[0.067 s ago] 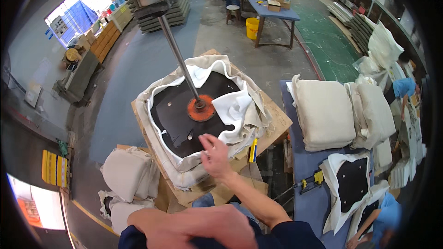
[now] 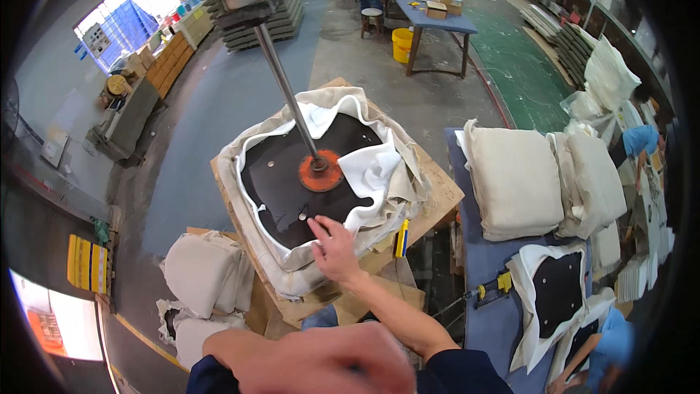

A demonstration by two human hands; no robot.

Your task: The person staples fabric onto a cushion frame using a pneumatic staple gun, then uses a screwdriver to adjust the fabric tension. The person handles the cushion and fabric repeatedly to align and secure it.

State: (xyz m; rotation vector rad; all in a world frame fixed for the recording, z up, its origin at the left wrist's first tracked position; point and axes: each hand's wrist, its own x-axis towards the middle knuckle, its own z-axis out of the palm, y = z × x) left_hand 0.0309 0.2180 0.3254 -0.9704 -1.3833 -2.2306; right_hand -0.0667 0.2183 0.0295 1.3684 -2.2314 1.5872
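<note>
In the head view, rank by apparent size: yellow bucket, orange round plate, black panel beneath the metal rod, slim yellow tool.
Largest to smallest:
1. Black panel
2. Orange round plate
3. Yellow bucket
4. Slim yellow tool, similarly tall but narrower

The bucket stands farther away, so its true rank is unsure.

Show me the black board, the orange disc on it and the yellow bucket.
Black board [image 2: 281,181]: head view, bare left part.
Orange disc [image 2: 333,175]: head view, right part of its face.
Yellow bucket [image 2: 401,47]: head view, middle of its side.
</note>
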